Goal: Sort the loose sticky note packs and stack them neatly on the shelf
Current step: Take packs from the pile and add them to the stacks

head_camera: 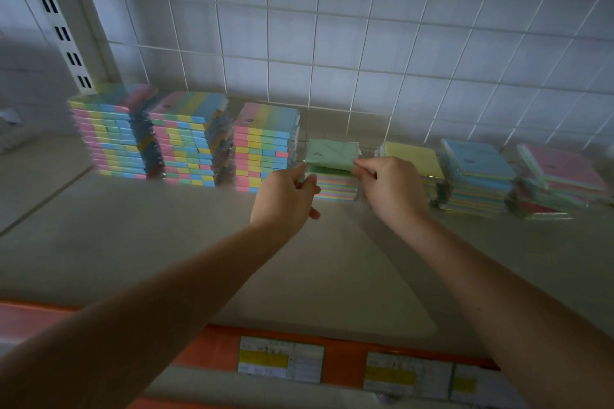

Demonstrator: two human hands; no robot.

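Your left hand pinches the left edge of a green sticky note pack between thumb and curled fingers, and your right hand pinches its right edge the same way, so the pack is held level between them. It is wrapped in clear film and has a small dark mark near its left corner, too small to read. It hovers just above a short stack of pastel packs, whose striped edges show pink, yellow, green and blue.

To the left of that short stack stand three tall stacks of multicolour packs, side by side against the wire grid back panel. To its right sit a yellow-topped stack, a blue-topped stack and a pink-topped stack, the last with packs lying askew.

All rest on the beige shelf. Its orange front rail carries price labels with yellow patches; their print is blurred and unreadable.
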